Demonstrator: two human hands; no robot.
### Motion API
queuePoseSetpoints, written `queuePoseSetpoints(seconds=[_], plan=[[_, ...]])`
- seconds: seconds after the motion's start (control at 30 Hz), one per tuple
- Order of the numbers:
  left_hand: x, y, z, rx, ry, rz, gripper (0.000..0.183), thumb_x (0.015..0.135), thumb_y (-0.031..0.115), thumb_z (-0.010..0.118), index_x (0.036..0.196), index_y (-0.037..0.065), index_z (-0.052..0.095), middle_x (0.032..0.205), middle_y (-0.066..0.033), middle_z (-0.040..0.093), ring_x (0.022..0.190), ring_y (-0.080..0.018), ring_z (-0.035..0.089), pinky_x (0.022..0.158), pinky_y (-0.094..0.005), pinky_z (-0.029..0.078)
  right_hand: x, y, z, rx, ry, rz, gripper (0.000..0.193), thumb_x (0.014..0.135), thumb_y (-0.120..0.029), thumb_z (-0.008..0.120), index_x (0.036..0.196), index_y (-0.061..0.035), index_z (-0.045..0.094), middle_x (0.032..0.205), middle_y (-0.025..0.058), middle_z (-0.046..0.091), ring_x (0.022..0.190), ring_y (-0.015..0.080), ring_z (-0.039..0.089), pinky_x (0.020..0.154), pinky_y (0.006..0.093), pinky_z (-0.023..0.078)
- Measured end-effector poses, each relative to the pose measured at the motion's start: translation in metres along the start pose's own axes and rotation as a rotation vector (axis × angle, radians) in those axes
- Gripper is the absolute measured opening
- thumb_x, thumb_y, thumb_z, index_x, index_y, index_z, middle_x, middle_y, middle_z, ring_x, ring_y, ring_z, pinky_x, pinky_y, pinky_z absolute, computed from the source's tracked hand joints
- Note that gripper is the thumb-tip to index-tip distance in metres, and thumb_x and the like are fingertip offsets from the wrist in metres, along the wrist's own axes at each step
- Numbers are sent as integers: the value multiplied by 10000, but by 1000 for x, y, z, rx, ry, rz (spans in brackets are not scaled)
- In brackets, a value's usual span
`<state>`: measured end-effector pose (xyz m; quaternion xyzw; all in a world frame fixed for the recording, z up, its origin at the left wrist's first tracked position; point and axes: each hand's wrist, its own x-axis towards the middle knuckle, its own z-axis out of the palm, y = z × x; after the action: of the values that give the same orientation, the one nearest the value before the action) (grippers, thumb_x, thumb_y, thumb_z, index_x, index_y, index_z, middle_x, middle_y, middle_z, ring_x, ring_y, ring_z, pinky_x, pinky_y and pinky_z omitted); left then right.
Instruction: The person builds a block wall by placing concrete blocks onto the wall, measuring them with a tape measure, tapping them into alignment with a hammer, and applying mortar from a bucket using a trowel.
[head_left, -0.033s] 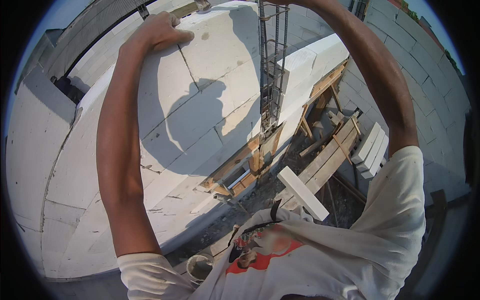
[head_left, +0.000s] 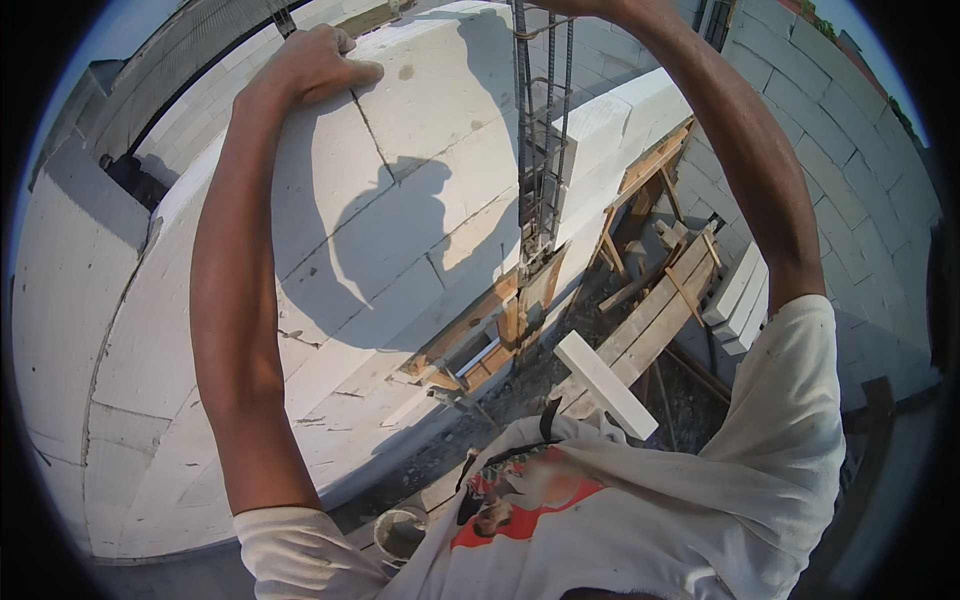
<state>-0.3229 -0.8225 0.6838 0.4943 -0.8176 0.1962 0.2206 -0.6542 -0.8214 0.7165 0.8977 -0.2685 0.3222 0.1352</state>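
My left hand (head_left: 312, 65) is closed over the top edge of a white block wall (head_left: 440, 110). Its thumb lies against the wall's face and its fingers curl over the top. My right hand (head_left: 590, 6) is at the upper edge of the picture, by the top of a steel rebar cage (head_left: 537, 130). The fingers of that hand are cut off by the picture's edge, so what they hold is hidden. My shadow falls across the blocks between my arms.
Timber-edged gaps (head_left: 480, 365) open low in the wall. To the right below are wooden planks (head_left: 650, 325), a loose white block (head_left: 605, 385) and stacked white blocks (head_left: 738, 298). A bucket (head_left: 400, 533) stands beneath my left side. Another block wall (head_left: 840, 150) rises at right.
Both arms have shifted very slightly left, my right arm the most. My left hand keeps its hold on the wall's top edge.
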Motion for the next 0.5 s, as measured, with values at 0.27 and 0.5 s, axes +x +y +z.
queuePoseSetpoints(seconds=[0.27, 0.5], plan=[[-53, 74, 31, 533, 307, 40, 819, 887, 476, 758, 1558, 124, 447, 1583, -142, 463, 1540, -260, 323, 1262, -636, 69, -221, -104, 76, 849, 286, 1028, 398, 897, -287, 816, 1179, -28, 709, 803, -1, 666, 641, 75, 582, 582, 276, 462], [-112, 161, 165, 234, -92, 34, 1073, 822, 511, 792, 1618, 28, 260, 1709, -202, 155, 1596, -356, 92, 1262, -573, 51, -552, -230, 251, 998, 396, 1848, 295, 891, -256, 815, 744, -59, 652, 533, -45, 497, 414, 53, 424, 403, 263, 323]])
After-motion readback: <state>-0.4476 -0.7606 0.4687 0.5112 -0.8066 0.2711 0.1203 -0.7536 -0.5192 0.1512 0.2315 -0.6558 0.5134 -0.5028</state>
